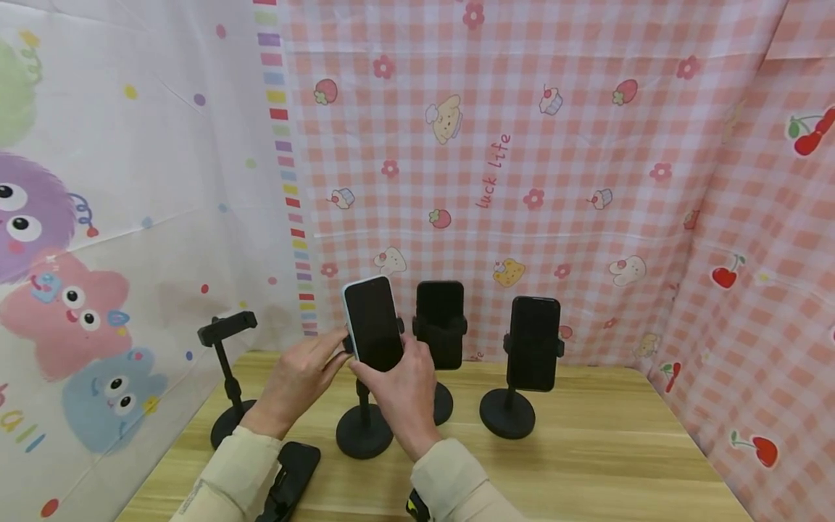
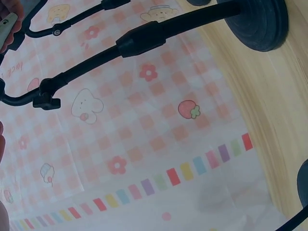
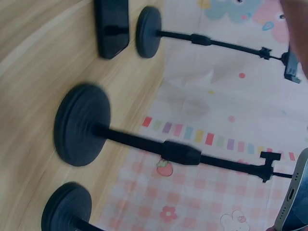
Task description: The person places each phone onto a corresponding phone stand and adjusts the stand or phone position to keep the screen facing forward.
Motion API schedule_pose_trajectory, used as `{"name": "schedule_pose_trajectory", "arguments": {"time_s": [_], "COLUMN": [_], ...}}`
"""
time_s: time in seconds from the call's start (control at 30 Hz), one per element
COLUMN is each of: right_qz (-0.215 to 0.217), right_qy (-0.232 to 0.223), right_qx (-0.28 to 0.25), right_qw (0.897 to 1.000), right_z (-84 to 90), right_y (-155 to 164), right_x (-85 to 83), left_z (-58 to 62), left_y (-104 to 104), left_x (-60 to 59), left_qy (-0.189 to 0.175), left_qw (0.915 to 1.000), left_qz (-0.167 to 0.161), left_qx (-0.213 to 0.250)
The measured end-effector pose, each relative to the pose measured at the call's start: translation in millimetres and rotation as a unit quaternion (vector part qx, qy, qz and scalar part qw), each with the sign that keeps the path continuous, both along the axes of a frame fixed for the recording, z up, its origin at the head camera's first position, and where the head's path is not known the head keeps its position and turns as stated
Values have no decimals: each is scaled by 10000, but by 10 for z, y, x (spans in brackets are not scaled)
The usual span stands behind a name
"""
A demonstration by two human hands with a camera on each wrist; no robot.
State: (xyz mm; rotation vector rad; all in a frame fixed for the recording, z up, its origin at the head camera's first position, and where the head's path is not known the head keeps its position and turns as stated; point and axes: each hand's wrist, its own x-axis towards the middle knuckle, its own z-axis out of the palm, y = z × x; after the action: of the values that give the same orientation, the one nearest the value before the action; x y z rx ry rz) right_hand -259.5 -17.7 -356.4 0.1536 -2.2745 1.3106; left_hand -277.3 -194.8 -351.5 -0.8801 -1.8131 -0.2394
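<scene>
Both grips hold the phone (image 1: 373, 324) by its edges: rigid, smooth, likely slippery and fragile; avoid the glass.

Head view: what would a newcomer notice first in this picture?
First, the white-edged phone at the centre, held by both hands over a black stand. To its right, two dark phones sit clamped in stands. An empty stand waits on the left, before bright cartoon cloths.
</scene>
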Motion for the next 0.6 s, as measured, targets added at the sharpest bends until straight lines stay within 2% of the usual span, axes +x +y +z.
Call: {"name": "schedule_pose_trajectory", "arguments": {"time_s": [0.13, 0.27, 0.47, 0.6], "right_qz": [-82, -77, -111, -74], "right_qy": [44, 108, 222, 215], "right_qx": [74, 110, 261, 409], "right_qw": [9999, 9999, 9994, 9989], "right_z": [8, 25, 11, 11], "right_y": [-11, -37, -51, -49], "right_x": [-10, -19, -11, -7], "left_z": [2, 12, 3, -10], "left_y": [-1, -7, -37, -58], "left_x": [11, 10, -12, -9], "left_qy": [79, 10, -289, -757], "left_qw": [10000, 10000, 9995, 9967], "left_qz": [-2, 66, 17, -197], "left_qx": [-25, -55, -97, 237]}}
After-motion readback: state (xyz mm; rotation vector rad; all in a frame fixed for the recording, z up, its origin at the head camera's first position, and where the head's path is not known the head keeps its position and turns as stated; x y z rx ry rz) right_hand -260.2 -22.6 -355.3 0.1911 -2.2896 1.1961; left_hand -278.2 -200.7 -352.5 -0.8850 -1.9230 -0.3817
